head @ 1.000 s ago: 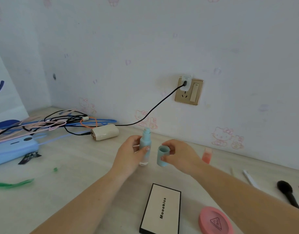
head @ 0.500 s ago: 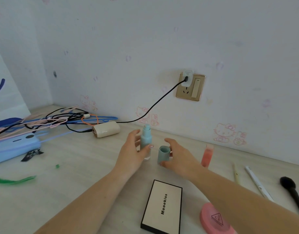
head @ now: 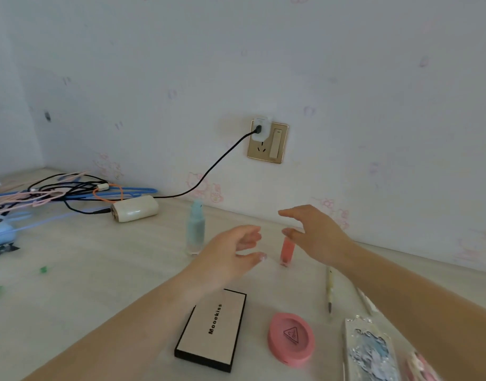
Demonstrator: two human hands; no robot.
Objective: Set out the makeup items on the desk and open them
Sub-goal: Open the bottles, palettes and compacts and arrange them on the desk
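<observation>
Both hands hover above the worktop (head: 71, 270), empty. Left hand (head: 231, 254) loosely spread, fingers apart; right hand (head: 316, 237) likewise spread, just above the pink tube (head: 287, 250), which stands upright between the two. Blue bottle (head: 195, 229) stands uncapped, left of the left hand. Nearer the person: closed Mooekiss palette (head: 213, 329), pink compact (head: 291, 338), slim pencil (head: 329, 291).
</observation>
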